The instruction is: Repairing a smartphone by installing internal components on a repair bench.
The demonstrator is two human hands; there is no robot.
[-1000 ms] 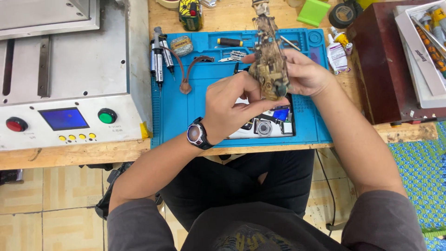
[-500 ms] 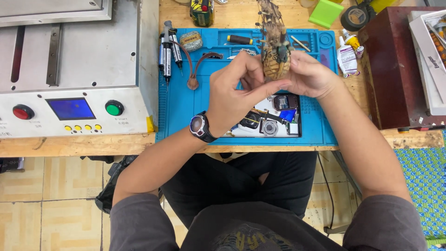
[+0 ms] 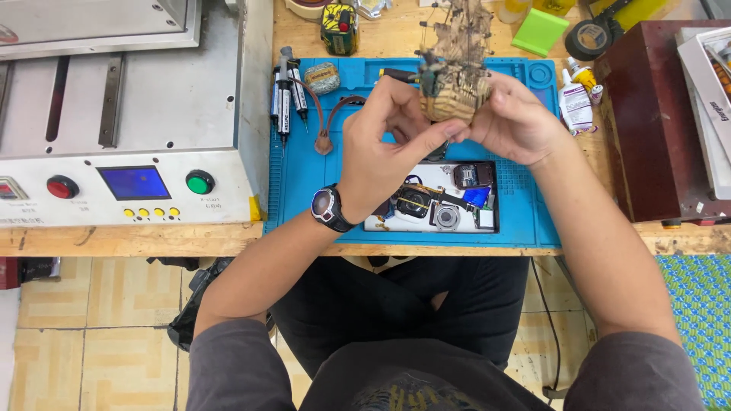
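Both of my hands hold a small brown model sailing ship (image 3: pixel 455 72) above the blue work mat (image 3: pixel 304 175). My right hand (image 3: pixel 518 118) cups the hull from the right side. From the left, my left hand (image 3: pixel 381 144), with a dark wristwatch (image 3: pixel 329 207) on its wrist, pinches the lower edge of the hull with thumb and fingers. Below the hands an opened phone (image 3: pixel 438 199) lies on the mat with its inner parts showing.
A grey machine (image 3: pixel 129 114) with a blue screen, red and green buttons fills the bench's left. Syringe tubes (image 3: pixel 285 91), a brown strap (image 3: pixel 331 122), a white bottle (image 3: pixel 575 99), a tape roll (image 3: pixel 590 38) and a dark red box (image 3: pixel 655 114) surround the mat.
The model ship has been turned and lifted slightly away from me between the hands; my left fingers have shifted to pinch its lower edge. The view has tilted a little.
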